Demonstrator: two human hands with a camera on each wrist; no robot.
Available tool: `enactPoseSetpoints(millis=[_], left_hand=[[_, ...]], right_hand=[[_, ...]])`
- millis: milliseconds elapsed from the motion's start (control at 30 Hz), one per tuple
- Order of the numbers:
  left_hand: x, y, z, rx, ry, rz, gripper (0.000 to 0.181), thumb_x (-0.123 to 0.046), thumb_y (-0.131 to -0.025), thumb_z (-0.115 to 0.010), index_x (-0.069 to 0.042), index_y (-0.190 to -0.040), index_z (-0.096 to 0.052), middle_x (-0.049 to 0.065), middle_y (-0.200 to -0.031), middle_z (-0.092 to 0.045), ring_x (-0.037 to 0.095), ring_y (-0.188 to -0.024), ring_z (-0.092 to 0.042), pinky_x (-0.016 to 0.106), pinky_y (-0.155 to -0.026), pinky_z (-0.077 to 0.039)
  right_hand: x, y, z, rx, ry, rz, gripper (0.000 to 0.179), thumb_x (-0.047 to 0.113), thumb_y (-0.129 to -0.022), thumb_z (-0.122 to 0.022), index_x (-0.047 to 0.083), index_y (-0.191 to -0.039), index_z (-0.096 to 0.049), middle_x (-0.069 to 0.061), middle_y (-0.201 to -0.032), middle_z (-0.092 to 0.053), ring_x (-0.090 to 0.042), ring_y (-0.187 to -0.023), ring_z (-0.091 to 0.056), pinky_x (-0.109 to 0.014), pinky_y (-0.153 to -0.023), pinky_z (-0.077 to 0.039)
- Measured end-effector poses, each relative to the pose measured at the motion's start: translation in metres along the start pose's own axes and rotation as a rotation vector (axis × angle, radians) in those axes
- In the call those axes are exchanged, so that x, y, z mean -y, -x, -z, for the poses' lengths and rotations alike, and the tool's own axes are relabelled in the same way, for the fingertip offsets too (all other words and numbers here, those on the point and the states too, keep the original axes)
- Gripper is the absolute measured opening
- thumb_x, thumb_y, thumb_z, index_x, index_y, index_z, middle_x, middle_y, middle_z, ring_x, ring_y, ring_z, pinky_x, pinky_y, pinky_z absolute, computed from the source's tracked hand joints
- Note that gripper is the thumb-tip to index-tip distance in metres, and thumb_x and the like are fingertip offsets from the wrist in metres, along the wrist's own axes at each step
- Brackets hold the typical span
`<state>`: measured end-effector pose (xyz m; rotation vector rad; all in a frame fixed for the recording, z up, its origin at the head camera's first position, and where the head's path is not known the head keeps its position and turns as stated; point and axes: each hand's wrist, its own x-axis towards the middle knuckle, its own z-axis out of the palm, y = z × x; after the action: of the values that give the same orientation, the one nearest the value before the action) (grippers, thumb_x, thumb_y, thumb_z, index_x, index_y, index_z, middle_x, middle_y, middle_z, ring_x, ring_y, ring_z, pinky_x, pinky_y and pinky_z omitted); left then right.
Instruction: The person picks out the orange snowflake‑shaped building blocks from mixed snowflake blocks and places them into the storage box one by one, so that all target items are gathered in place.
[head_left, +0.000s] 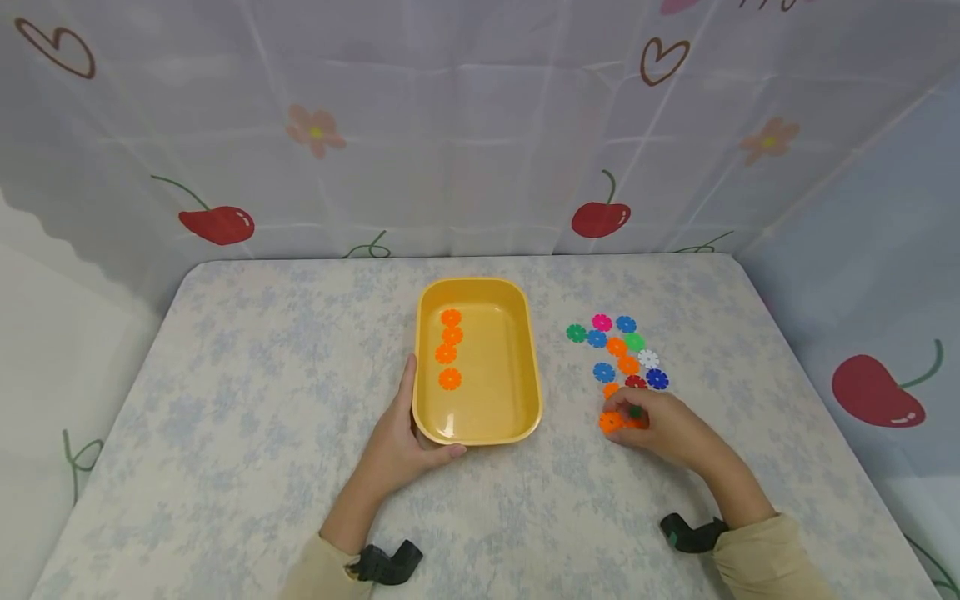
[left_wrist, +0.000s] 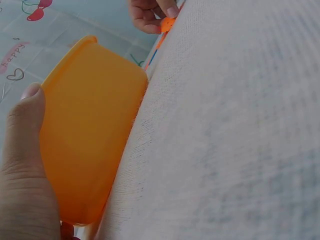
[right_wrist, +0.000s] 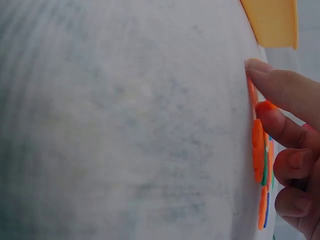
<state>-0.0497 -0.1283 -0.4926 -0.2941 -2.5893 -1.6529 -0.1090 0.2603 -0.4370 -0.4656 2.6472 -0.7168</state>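
My left hand (head_left: 393,454) grips the near left corner of a yellow plastic tray (head_left: 504,358), thumb along the near side and fingers along the left wall. Inside the tray several orange flower-shaped discs (head_left: 446,354) form a column near its left side. To the right of the tray, my right hand (head_left: 667,427) pinches an orange flower-shaped disc (head_left: 611,422) between thumb and forefinger, low over the table. Its other fingers curl in, as the right wrist view shows. More orange and a green disc (right_wrist: 265,167) lie beneath this hand, partly hidden by it.
Beyond the right hand lie loose discs in several colours, among them a pink disc (head_left: 602,322), a white disc (head_left: 648,358) and a dark blue disc (head_left: 657,379). A pale floral cloth covers the table (head_left: 262,400). A printed curtain (head_left: 450,167) hangs behind its far edge.
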Motion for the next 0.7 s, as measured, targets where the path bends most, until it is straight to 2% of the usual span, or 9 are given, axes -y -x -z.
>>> enactPoseSetpoints(millis=[133,267,367,433,467,533,567,600,700], left_hand=[[0.000,0.000,0.000,0.001,0.001,0.006,0.135,-0.044,-0.068,-0.091,-0.034,-0.159,0.009,-0.001,-0.168,-0.012,0.019,-0.149,-0.030,0.050,-0.116,-0.033],[0.000,0.000,0.000,0.000,0.005,0.010,0.135,-0.044,-0.068,-0.091,-0.035,-0.159,0.009,-0.003,-0.168,-0.012,0.019,-0.149,-0.030,0.051,-0.116,-0.032],[0.001,0.000,0.000,0.001,0.009,0.008,0.135,-0.044,-0.068,-0.091,-0.034,-0.159,0.009,-0.004,-0.167,-0.012,0.018,-0.149,-0.030,0.051,-0.116,-0.032],[0.001,0.000,0.000,0.001,0.011,0.006,0.135,-0.044,-0.068,-0.091,-0.033,-0.159,0.008,-0.004,-0.167,-0.012,0.019,-0.149,-0.030,0.051,-0.115,-0.033],[0.001,0.000,0.000,0.002,0.012,0.004,0.135,-0.044,-0.068,-0.091,-0.033,-0.159,0.009,-0.004,-0.167,-0.012,0.019,-0.149,-0.030,0.052,-0.115,-0.033],[0.001,0.000,0.000,0.001,0.010,0.002,0.136,-0.044,-0.068,-0.091,-0.033,-0.159,0.009,-0.004,-0.167,-0.012,0.019,-0.149,-0.031,0.052,-0.115,-0.033],[0.001,0.000,0.000,0.000,0.010,0.002,0.136,-0.044,-0.068,-0.091,-0.033,-0.159,0.009,-0.003,-0.167,-0.012,0.019,-0.149,-0.031,0.051,-0.115,-0.033],[0.001,0.000,0.000,0.000,0.008,0.002,0.136,-0.044,-0.068,-0.091,-0.033,-0.159,0.009,-0.003,-0.167,-0.012,0.019,-0.149,-0.031,0.051,-0.115,-0.033],[0.000,0.000,0.000,-0.001,0.006,0.011,0.137,-0.044,-0.067,-0.091,-0.030,-0.160,0.008,-0.003,-0.168,-0.011,0.018,-0.149,-0.029,0.049,-0.116,-0.032]], right_hand=[[-0.001,-0.002,-0.001,-0.025,-0.001,-0.006,0.035,0.035,-0.081,-0.082,0.019,-0.111,-0.073,0.001,-0.108,-0.071,-0.022,-0.097,-0.060,-0.038,-0.083,-0.055],[-0.003,-0.004,-0.001,-0.032,-0.016,-0.007,0.044,0.038,-0.078,-0.083,0.014,-0.115,-0.074,-0.007,-0.118,-0.072,-0.037,-0.120,-0.059,-0.052,-0.097,-0.052],[-0.004,-0.006,-0.001,-0.041,-0.019,0.000,0.046,0.039,-0.077,-0.084,0.014,-0.115,-0.075,-0.009,-0.120,-0.071,-0.041,-0.129,-0.054,-0.054,-0.100,-0.049],[-0.004,-0.007,-0.001,-0.058,-0.017,0.013,0.046,0.039,-0.077,-0.084,0.013,-0.115,-0.075,-0.009,-0.118,-0.071,-0.038,-0.117,-0.060,-0.046,-0.092,-0.055],[-0.003,-0.008,-0.001,-0.074,-0.017,0.008,0.045,0.038,-0.077,-0.084,0.014,-0.114,-0.075,-0.007,-0.116,-0.072,-0.034,-0.105,-0.063,-0.039,-0.083,-0.057],[0.000,-0.011,0.000,-0.117,-0.018,0.013,0.044,0.037,-0.077,-0.085,0.014,-0.113,-0.075,-0.005,-0.106,-0.072,-0.023,-0.084,-0.058,-0.028,-0.066,-0.051],[0.002,-0.013,0.000,-0.142,-0.023,0.015,0.043,0.036,-0.077,-0.085,0.014,-0.113,-0.075,-0.004,-0.098,-0.070,-0.019,-0.076,-0.052,-0.025,-0.059,-0.044],[0.005,-0.015,0.001,-0.171,-0.031,0.027,0.042,0.034,-0.077,-0.085,0.014,-0.112,-0.076,-0.003,-0.094,-0.069,-0.017,-0.071,-0.046,-0.023,-0.055,-0.038],[0.016,-0.023,0.004,-0.245,-0.072,0.067,0.037,0.029,-0.076,-0.086,0.015,-0.109,-0.077,-0.001,-0.078,-0.063,-0.015,-0.063,-0.042,-0.023,-0.050,-0.034]])
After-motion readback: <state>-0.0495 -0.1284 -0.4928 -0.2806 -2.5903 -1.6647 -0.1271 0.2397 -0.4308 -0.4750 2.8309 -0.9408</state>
